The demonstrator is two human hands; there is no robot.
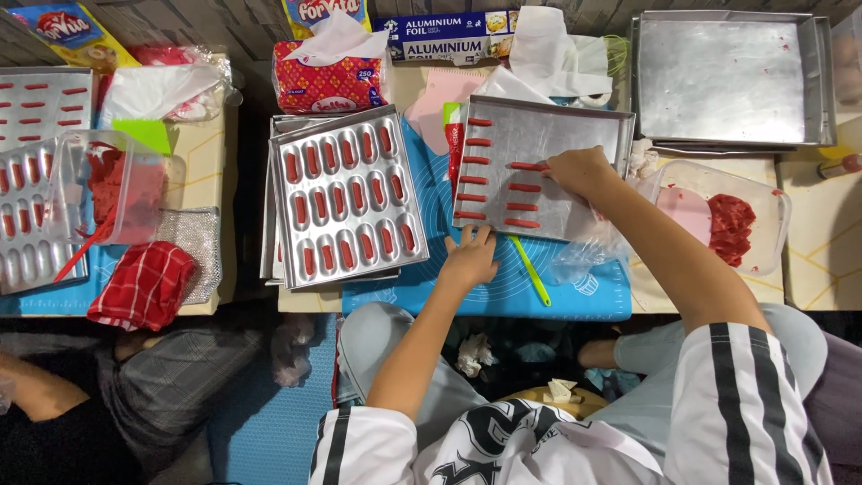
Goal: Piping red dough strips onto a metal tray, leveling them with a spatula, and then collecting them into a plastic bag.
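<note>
Red dough sticks being laid out on a flat metal tray.

Head view: the right hand pinches a red dough stick at the top of the second column on the flat metal tray; the left hand rests flat, fingers spread, holding nothing, on the tray's near edge. Left of the right hand, one column looks filled and a second part-laid; the tray's far side is bare. Beyond the left hand a moulded tray sits full on the desk.
</note>
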